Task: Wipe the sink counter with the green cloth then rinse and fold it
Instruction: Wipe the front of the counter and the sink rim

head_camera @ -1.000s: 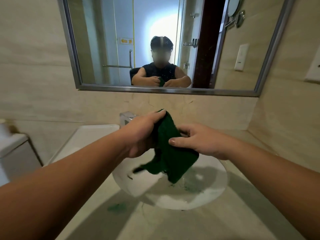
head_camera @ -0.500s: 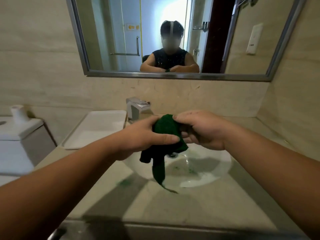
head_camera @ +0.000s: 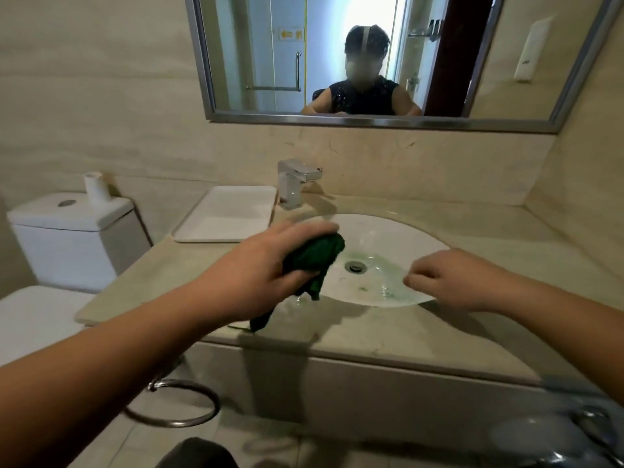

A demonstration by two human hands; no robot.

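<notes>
My left hand (head_camera: 270, 265) grips the dark green cloth (head_camera: 314, 258), bunched up, over the left rim of the white sink basin (head_camera: 415, 234). A wet tail of the cloth hangs down to the beige counter (head_camera: 371, 336) at the front edge. My right hand (head_camera: 449, 280) hovers over the basin's right side, fingers loosely curled, holding nothing. Greenish water lies around the drain (head_camera: 354, 266).
A chrome faucet (head_camera: 295, 182) stands behind the basin, with a white tray (head_camera: 229, 214) to its left. A toilet tank (head_camera: 74, 231) with a paper roll is at far left. A metal towel ring (head_camera: 175, 403) hangs below the counter. A mirror (head_camera: 371, 55) hangs on the wall.
My right hand has let go of the cloth and moved right. My left hand has carried the cloth left and lower. The view has pulled back from the sink.
</notes>
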